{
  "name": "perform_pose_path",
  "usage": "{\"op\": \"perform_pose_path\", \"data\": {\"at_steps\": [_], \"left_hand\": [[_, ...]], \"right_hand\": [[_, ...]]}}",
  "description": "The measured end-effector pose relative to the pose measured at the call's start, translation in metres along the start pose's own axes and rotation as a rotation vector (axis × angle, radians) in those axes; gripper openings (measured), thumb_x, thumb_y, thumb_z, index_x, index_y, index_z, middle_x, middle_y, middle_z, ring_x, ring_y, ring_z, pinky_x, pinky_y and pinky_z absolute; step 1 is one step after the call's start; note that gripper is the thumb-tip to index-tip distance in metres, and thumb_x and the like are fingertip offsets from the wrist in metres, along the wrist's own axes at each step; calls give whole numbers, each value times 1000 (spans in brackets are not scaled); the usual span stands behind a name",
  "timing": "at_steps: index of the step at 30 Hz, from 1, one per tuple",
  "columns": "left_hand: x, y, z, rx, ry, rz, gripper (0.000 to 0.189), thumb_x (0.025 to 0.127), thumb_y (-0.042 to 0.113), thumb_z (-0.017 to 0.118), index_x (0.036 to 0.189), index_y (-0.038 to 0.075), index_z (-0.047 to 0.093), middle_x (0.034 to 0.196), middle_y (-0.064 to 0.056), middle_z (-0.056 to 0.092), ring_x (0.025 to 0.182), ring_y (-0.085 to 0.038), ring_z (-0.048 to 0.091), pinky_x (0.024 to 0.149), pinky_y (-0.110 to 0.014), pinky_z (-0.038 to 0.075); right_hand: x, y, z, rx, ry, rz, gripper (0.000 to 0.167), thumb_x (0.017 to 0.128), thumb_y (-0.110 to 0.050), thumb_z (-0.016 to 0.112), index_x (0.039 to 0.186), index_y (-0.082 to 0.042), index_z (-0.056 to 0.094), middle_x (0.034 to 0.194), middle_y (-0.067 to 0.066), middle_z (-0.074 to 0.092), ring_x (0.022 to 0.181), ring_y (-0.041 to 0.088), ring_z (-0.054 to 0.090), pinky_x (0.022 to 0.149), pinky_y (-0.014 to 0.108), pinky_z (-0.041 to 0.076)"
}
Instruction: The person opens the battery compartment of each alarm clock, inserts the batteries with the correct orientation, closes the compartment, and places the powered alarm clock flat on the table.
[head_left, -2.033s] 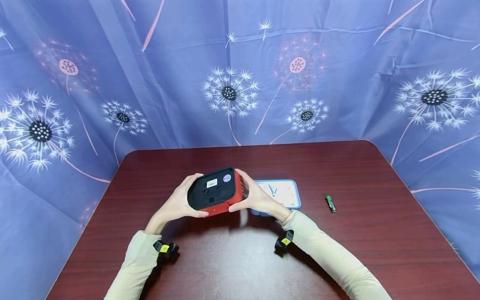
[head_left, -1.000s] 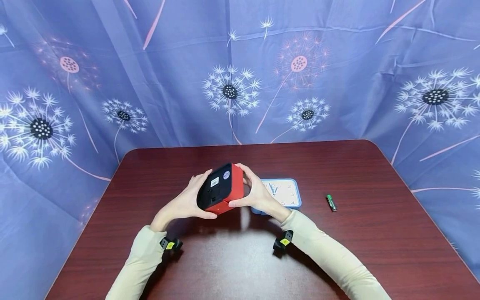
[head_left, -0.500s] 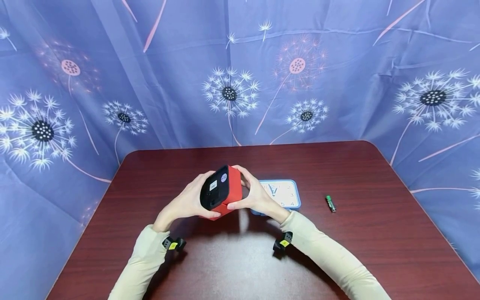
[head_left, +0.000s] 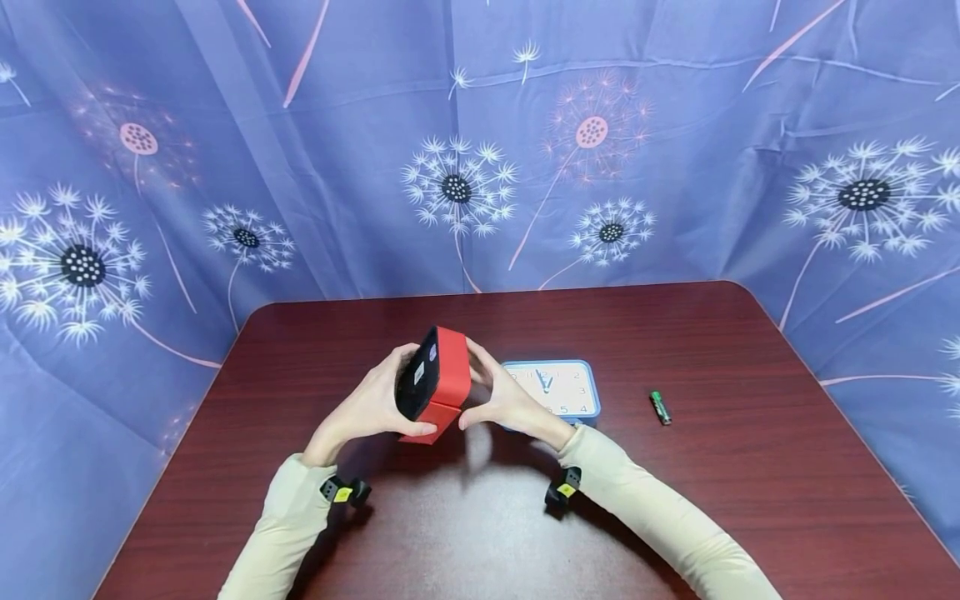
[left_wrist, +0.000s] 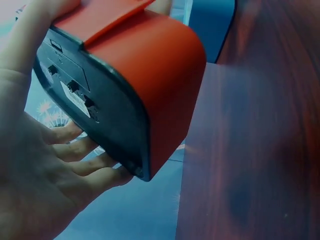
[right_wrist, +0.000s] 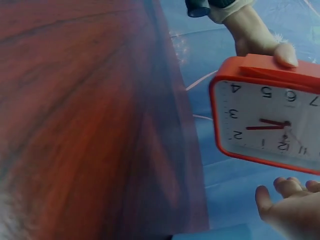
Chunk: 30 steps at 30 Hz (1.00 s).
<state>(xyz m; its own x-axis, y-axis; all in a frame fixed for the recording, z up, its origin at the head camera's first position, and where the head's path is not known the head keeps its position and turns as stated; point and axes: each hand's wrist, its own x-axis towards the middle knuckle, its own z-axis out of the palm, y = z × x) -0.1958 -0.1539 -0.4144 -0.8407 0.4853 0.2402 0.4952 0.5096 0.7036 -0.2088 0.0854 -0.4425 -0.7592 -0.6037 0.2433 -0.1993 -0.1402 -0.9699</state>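
My left hand (head_left: 367, 408) grips a red alarm clock (head_left: 454, 367) above the table, thumb on its red side and fingers round its black back. In the left wrist view, the back panel (left_wrist: 90, 95) shows small knobs and a barcode label. The clock's white face (right_wrist: 255, 107) with red hands appears upside down in the right wrist view. Close beside that face, my right hand (head_left: 510, 404) has its fingers and thumb spread, with a gap to the clock in the right wrist view. Behind the right hand lies a blue alarm clock (head_left: 562, 387), face up, partly hidden.
A green and black battery (head_left: 661, 408) lies on the dark red wooden table (head_left: 750, 467), right of the blue clock. Along the table's far edge hangs a blue curtain (head_left: 360, 167) with dandelion prints. A small black camera is strapped to each wrist.
The red clock has turned so its red side faces the head camera more and its black back less. My right hand has come off it. The blue clock and battery stay put.
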Motion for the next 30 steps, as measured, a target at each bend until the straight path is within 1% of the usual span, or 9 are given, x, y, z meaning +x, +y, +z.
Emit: {"op": "perform_pose_path", "data": {"at_steps": [2,5,11,16,19,21,23,27,30], "left_hand": [[0,0,-1,-36,-7,-3,103,57,25,93,139,5,35,128,-11,54,113,-22,57,98,-43,48],[0,0,-1,-78,-17,5,102,58,22,93,139,3,34,127,-14,53,115,-26,56,100,-44,48],[1,0,0,-163,-15,-13,102,57,15,92,139,0,32,127,-16,53,119,-28,55,103,-42,45],[0,0,1,-219,1,-22,102,57,8,91,139,-1,31,124,-17,53,117,-25,55,104,-29,45],[0,0,1,-262,3,-17,102,57,5,90,140,-1,30,124,-18,52,116,-22,54,103,-19,42],[-1,0,1,-278,4,-18,103,58,5,90,141,-1,28,126,-19,52,117,-20,53,102,-15,41],[-1,1,0,-290,3,-24,103,60,6,89,142,-1,27,128,-19,52,118,-20,52,102,-15,41],[-1,0,0,-323,0,-20,101,62,5,87,142,-2,26,129,-21,51,117,-17,53,101,-20,44],[0,0,1,-356,5,-10,100,61,4,86,141,-3,26,128,-22,50,114,-11,54,99,-21,45]], "right_hand": [[0,3,0,-26,-7,6,135,53,-58,84,156,-12,10,158,16,26,142,37,33,114,46,29],[-1,6,1,-24,-27,7,136,53,-60,83,156,-11,8,159,17,23,143,37,29,116,52,22],[-1,11,4,23,-119,38,138,54,-59,80,156,-12,-1,162,17,12,148,37,16,118,54,15],[-4,13,6,-19,-178,97,139,56,-55,83,156,-17,-6,163,14,6,148,36,13,118,52,15],[-5,13,9,-45,-199,124,137,58,-51,85,156,-23,-8,163,11,7,148,34,14,118,50,17],[-5,13,10,-49,-208,135,136,60,-48,85,156,-26,-8,164,10,8,149,32,15,118,49,18],[-4,14,12,-54,-211,141,135,61,-46,86,156,-26,-8,164,8,9,149,30,16,119,47,18],[-3,13,15,-73,-207,138,130,68,-31,88,156,-24,-7,164,5,10,149,27,18,119,44,19],[-2,13,17,-99,-165,137,126,69,-21,88,157,-20,-3,162,7,16,147,27,23,119,43,22]]}}
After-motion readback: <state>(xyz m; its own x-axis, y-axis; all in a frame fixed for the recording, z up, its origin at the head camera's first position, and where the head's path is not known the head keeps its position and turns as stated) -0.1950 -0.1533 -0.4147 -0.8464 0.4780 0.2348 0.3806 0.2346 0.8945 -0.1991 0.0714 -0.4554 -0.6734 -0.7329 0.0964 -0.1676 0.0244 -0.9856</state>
